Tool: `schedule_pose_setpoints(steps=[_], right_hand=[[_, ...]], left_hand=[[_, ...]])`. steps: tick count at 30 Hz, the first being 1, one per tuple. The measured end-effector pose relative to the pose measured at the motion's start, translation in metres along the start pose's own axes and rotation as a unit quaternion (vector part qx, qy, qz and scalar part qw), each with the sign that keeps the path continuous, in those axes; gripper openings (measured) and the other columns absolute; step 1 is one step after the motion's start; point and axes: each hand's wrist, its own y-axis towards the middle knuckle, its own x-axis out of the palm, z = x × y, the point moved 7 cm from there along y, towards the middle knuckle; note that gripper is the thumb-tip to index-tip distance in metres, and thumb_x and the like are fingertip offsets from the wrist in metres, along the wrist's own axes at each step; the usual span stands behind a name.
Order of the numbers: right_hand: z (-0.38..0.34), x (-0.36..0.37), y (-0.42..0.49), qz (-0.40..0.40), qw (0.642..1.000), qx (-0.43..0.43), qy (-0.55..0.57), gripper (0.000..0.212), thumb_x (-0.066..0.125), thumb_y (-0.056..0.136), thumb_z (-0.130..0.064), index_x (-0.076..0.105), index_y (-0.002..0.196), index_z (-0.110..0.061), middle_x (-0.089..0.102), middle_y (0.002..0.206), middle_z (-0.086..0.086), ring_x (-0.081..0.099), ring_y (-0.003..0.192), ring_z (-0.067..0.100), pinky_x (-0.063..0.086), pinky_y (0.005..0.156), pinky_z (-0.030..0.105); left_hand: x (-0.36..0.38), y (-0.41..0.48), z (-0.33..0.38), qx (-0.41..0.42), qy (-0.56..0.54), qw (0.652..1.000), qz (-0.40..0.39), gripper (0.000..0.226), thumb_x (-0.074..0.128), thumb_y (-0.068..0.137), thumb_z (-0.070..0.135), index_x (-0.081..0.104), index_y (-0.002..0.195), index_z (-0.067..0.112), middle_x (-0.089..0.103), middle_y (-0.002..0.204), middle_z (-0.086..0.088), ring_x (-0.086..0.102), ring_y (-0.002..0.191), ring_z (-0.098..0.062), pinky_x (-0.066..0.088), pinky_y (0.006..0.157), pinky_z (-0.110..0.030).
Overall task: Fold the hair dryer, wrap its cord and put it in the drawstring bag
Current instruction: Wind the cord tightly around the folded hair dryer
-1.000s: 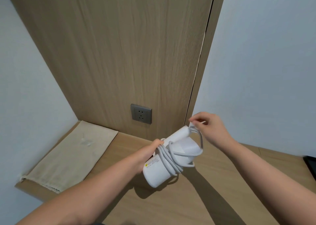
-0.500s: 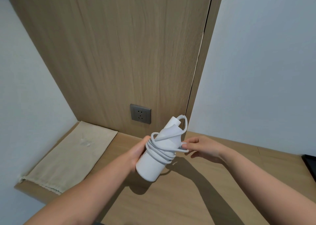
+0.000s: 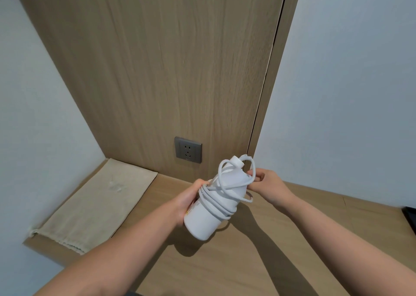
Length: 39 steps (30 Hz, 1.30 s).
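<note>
A white folded hair dryer point(image 3: 203, 222) is held tilted above the wooden counter, its barrel pointing down toward me. My left hand point(image 3: 186, 202) grips its left side. A white cord point(image 3: 221, 197) is wound several times around the body, with a loose loop rising over the top end. My right hand point(image 3: 269, 186) pinches that cord at the dryer's right side. A beige drawstring bag point(image 3: 94, 204) lies flat on the counter at the left, its drawstring end nearest me.
A grey wall socket point(image 3: 188, 149) sits in the wooden panel just behind the dryer. The wooden counter point(image 3: 225, 266) runs from the left wall to the right. A dark object point(image 3: 410, 219) shows at the right edge.
My right hand carried the cord down around the dryer and back up to its right side, adding wraps. The dryer tipped more upright in my left hand.
</note>
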Motion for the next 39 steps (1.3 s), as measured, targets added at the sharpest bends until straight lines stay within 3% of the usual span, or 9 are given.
schedule_pose_setpoints(steps=[6,9,13,16,20,23,25,30,39], right_hand=[[0.004,-0.009,-0.001,0.015,0.976,-0.050,-0.210,0.022,0.060,0.083,-0.019,0.060,0.062,-0.010,0.045,0.051,-0.005,0.034,0.046,0.008,0.029,0.049,0.022],[0.003,-0.009,-0.004,0.004,0.949,-0.090,-0.301,0.022,0.056,0.087,-0.020,0.058,0.073,-0.003,0.048,0.060,0.001,0.038,0.053,0.014,0.030,0.052,0.027],[-0.009,-0.015,-0.004,0.010,0.913,-0.145,-0.382,0.026,0.054,0.092,-0.024,0.048,0.069,-0.013,0.045,0.066,-0.001,0.041,0.059,0.015,0.028,0.052,0.022],[-0.014,-0.014,-0.003,0.010,0.922,-0.167,-0.350,0.032,0.053,0.093,-0.022,0.039,0.065,-0.027,0.041,0.066,-0.005,0.039,0.063,0.008,0.028,0.056,0.024],[-0.015,-0.006,-0.004,-0.005,0.938,-0.159,-0.308,0.014,0.048,0.095,-0.016,0.061,0.094,-0.015,0.053,0.088,0.004,0.053,0.078,0.018,0.043,0.071,0.030],[-0.013,-0.006,-0.005,0.004,0.964,-0.131,-0.232,0.021,0.051,0.091,-0.008,0.058,0.080,-0.024,0.064,0.076,-0.001,0.058,0.063,0.004,0.046,0.062,0.027],[-0.010,-0.013,-0.003,0.038,0.977,-0.103,-0.183,0.015,0.057,0.087,-0.008,0.056,0.081,-0.022,0.066,0.070,0.003,0.058,0.055,0.007,0.051,0.057,0.031],[-0.009,-0.026,0.000,0.072,0.994,-0.055,-0.067,0.017,0.072,0.079,-0.006,0.057,0.076,-0.015,0.058,0.059,0.005,0.052,0.045,0.011,0.043,0.046,0.019],[-0.017,-0.013,0.003,-0.001,0.993,-0.049,-0.111,0.007,0.071,0.076,-0.005,0.067,0.071,-0.009,0.058,0.054,0.002,0.050,0.048,0.012,0.044,0.051,0.020]], left_hand=[[0.001,0.001,-0.002,-0.005,-0.027,1.000,-0.001,0.033,0.051,0.087,0.036,0.066,0.081,0.007,0.066,0.076,-0.015,0.066,0.063,-0.029,0.056,0.061,-0.030],[-0.001,0.001,-0.005,-0.007,-0.017,1.000,0.005,0.032,0.052,0.088,0.038,0.064,0.081,0.010,0.067,0.076,-0.013,0.066,0.063,-0.028,0.056,0.061,-0.031],[-0.004,0.005,-0.009,-0.012,-0.025,1.000,0.006,0.032,0.054,0.086,0.039,0.065,0.081,0.009,0.067,0.079,-0.014,0.066,0.066,-0.029,0.056,0.064,-0.032],[-0.004,0.007,-0.010,-0.006,-0.016,1.000,0.011,0.028,0.053,0.087,0.037,0.060,0.080,0.011,0.065,0.078,-0.013,0.065,0.066,-0.028,0.056,0.063,-0.031],[0.001,0.008,-0.010,-0.005,0.003,1.000,0.000,0.025,0.054,0.086,0.035,0.060,0.077,0.012,0.063,0.077,-0.011,0.063,0.068,-0.028,0.053,0.068,-0.033],[0.003,0.005,-0.007,-0.001,0.007,1.000,-0.001,0.027,0.052,0.088,0.034,0.059,0.075,0.012,0.063,0.074,-0.011,0.063,0.065,-0.026,0.055,0.063,-0.030],[0.000,0.007,-0.006,-0.001,0.007,1.000,0.000,0.028,0.053,0.087,0.035,0.060,0.074,0.012,0.064,0.074,-0.011,0.063,0.065,-0.027,0.054,0.064,-0.031],[-0.008,0.011,-0.006,0.004,0.009,1.000,0.008,0.030,0.055,0.085,0.040,0.062,0.077,0.011,0.066,0.077,-0.012,0.064,0.070,-0.028,0.052,0.070,-0.035],[0.004,0.009,-0.013,0.008,-0.044,0.999,-0.019,0.034,0.052,0.090,0.037,0.065,0.078,0.007,0.066,0.076,-0.013,0.066,0.063,-0.028,0.057,0.061,-0.032]])
